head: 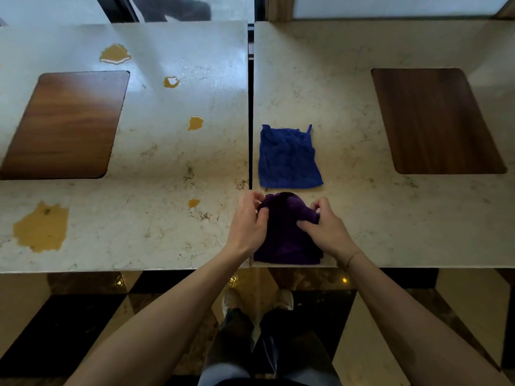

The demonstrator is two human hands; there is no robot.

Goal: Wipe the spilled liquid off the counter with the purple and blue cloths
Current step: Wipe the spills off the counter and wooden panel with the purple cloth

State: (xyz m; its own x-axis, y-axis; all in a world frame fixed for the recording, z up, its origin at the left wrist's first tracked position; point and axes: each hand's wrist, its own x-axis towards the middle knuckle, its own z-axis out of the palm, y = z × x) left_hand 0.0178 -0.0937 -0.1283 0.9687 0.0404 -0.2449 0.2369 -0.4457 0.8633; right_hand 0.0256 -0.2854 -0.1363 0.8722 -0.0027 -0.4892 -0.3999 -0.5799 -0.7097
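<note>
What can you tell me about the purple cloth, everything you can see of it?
The purple cloth is dark, soft terry-like fabric, bunched and partly lifted at its far end. It lies at the near edge of the right counter slab, just nearer than the blue cloth. The left hand and right hand both pinch its raised folds.

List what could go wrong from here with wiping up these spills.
Both hands, left hand and right hand, grip only the purple cloth; the blue cloth lies untouched. One cloth may soak through on the big puddle.
A wipe might push liquid into the gap between the counters.
The far spill could be missed.
</note>
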